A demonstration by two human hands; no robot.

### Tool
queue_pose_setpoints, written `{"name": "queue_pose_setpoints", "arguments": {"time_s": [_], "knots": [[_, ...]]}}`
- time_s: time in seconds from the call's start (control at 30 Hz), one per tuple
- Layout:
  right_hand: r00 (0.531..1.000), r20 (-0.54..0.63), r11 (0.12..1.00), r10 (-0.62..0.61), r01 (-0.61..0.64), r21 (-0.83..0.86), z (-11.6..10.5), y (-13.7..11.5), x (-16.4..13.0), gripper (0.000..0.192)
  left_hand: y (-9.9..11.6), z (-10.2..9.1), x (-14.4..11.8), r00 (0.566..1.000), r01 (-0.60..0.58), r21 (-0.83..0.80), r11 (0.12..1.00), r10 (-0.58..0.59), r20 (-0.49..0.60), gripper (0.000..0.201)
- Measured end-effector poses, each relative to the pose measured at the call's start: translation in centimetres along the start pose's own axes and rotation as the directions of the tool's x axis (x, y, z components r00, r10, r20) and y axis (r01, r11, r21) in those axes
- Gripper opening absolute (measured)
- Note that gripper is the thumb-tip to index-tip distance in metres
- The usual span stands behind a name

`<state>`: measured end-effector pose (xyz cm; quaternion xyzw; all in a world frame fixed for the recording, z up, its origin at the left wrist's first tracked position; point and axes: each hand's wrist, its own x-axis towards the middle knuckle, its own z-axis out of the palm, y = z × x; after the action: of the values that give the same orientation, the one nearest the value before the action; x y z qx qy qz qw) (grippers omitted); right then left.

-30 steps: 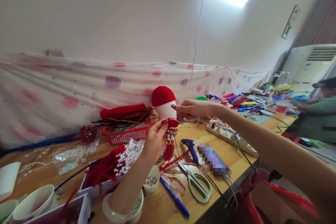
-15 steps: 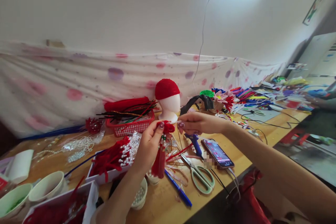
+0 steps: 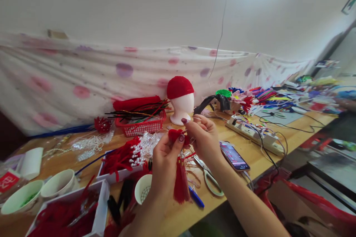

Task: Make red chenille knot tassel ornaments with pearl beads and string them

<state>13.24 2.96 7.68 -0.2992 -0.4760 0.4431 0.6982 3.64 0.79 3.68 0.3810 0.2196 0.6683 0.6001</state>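
Together, left hand (image 3: 166, 157) and right hand (image 3: 203, 139) pinch red tassel ornament (image 3: 180, 170), tassel hanging below grip.

Bright, even light from above right, soft shadows; wide-angle bending at the edges, right side blurred.

Both forearms are raised from the lower edge of the view and brought together at centre. The left hand (image 3: 166, 159) is held upright, wrist bent slightly, back of the hand toward the camera; thumb and forefinger are pinched shut near the top, the thumb tip showing a dark painted nail. The right hand (image 3: 204, 140) is set just beside it, touching at the fingertips, palm turned leftward, fingers curled inward and closed in a pinch. The right forearm is extended diagonally from the lower right.
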Motion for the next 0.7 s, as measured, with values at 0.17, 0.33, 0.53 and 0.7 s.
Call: {"name": "queue_pose_setpoints", "arguments": {"time_s": [0.17,0.33,0.53,0.7], "knots": [[0.995,-0.099,0.991,-0.029,0.041,0.126,1.1,0.9,-0.9,0.051,0.1,1.2,-0.7,0.994,0.003,-0.168,0.986,-0.021,-0.108,0.021],[0.982,-0.106,0.983,-0.156,0.165,0.081,1.0,2.0,-0.8,0.054,0.6,2.0,-0.4,0.986,-0.005,-0.331,0.944,-0.052,-0.161,0.026],[0.977,-0.103,0.981,-0.186,0.19,0.037,1.0,3.5,-1.0,0.053,0.5,2.2,-0.1,0.965,0.024,-0.458,0.889,-0.14,-0.222,0.031],[0.965,-0.094,0.968,-0.243,0.236,-0.083,0.9,2.2,-0.2,0.055,1.2,1.6,0.6,0.968,0.106,-0.436,0.894,-0.192,-0.159,0.027]]}}
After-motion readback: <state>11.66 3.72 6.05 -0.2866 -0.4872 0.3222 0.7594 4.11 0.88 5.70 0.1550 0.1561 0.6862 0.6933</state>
